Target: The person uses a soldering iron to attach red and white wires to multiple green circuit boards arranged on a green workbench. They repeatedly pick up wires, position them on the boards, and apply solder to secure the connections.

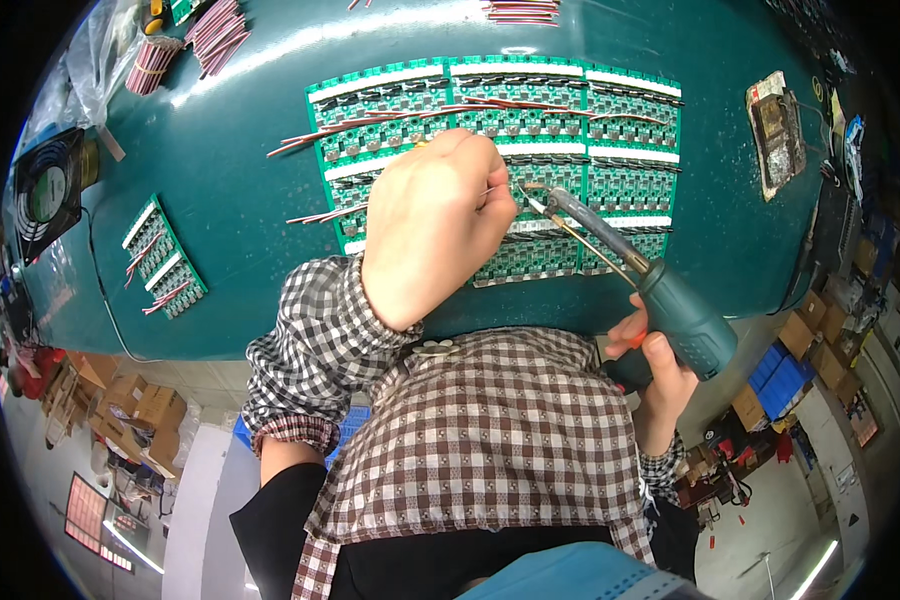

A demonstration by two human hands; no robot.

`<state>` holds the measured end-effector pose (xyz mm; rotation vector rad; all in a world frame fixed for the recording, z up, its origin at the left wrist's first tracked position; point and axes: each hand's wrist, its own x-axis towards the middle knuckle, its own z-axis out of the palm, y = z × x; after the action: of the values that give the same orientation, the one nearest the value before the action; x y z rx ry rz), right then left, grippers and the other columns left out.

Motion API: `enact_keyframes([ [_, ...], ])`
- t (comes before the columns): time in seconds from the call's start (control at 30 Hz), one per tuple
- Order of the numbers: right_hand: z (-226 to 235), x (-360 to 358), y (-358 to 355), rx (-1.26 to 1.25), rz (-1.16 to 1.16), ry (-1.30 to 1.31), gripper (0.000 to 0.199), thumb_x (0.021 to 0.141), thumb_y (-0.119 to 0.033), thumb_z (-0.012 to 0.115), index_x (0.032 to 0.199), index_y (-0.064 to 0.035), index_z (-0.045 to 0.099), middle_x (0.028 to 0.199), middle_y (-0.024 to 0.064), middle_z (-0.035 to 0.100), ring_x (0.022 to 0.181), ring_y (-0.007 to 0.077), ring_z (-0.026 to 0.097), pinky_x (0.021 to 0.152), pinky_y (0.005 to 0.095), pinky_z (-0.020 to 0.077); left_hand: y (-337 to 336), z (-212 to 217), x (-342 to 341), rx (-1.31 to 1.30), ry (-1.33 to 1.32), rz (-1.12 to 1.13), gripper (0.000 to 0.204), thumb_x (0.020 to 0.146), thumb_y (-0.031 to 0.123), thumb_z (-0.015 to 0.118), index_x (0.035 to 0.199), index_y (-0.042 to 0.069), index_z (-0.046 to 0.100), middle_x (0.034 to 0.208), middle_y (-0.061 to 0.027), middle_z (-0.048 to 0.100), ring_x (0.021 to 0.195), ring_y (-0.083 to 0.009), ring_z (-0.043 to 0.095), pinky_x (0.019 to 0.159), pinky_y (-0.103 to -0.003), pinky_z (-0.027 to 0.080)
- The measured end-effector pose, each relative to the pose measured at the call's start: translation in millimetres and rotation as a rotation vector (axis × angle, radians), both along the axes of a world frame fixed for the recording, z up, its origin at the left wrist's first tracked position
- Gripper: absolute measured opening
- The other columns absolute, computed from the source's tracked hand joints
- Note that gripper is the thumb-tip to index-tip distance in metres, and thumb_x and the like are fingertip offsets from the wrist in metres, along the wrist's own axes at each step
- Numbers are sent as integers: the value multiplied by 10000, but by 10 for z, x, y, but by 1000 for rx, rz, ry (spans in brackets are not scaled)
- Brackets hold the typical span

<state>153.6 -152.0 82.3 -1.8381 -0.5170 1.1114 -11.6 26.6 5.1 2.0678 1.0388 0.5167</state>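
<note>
My left hand (428,225) is closed over a large green circuit board panel (610,180) on the teal table, pinching a thin wire near the panel's middle. My right hand (660,375) grips the green handle of a soldering iron (670,295). The iron's metal tip reaches up and left to the board, right beside my left fingertips. Red and black wire leads (370,125) stick out from the panel's left side. My sleeves are checked brown and white.
A smaller green board (163,258) with wires lies at the left. Bundles of red wires (215,35) sit at the top left, near a black fan (45,190). A foil-covered iron stand (776,130) is at the right. Cardboard boxes (135,410) stand on the floor.
</note>
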Motion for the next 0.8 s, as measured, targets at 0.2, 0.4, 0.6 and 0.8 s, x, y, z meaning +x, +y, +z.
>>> enact_keyframes([
  [0.2, -22, 59, -59, 54, -22, 115, 441, 824, -166, 655, 1139, 121, 541, 794, 174, 644, 685, 226, 648, 624, 321, 555, -1, 15, -1, -20, 0, 5, 107, 678, 8, 644, 732, 57, 565, 675, -52, 551, 577, -198, 553, 522, -315, 439],
  [0.4, -18, 63, -52, 57, -7, 111, 432, 823, -164, 649, 1128, 123, 545, 796, 180, 645, 675, 227, 648, 634, 327, 547, 6, 16, -2, -19, -10, -8, 104, 678, 2, 640, 729, 49, 562, 667, -57, 542, 576, -203, 545, 525, -316, 439],
  [0.6, -26, 55, -26, 60, -4, 108, 427, 820, -155, 652, 1126, 123, 546, 784, 173, 643, 663, 222, 644, 635, 326, 544, 8, 11, -3, -26, -17, -11, 101, 679, 0, 637, 730, 47, 563, 664, -60, 538, 574, -207, 541, 521, -316, 435],
  [0.8, -20, 64, -28, 36, -10, 114, 424, 818, -154, 661, 1127, 112, 547, 789, 170, 642, 665, 217, 643, 624, 311, 552, 4, 18, -2, -29, -3, -6, 100, 680, 3, 635, 731, 50, 563, 669, -60, 543, 579, -208, 547, 520, -318, 433],
])
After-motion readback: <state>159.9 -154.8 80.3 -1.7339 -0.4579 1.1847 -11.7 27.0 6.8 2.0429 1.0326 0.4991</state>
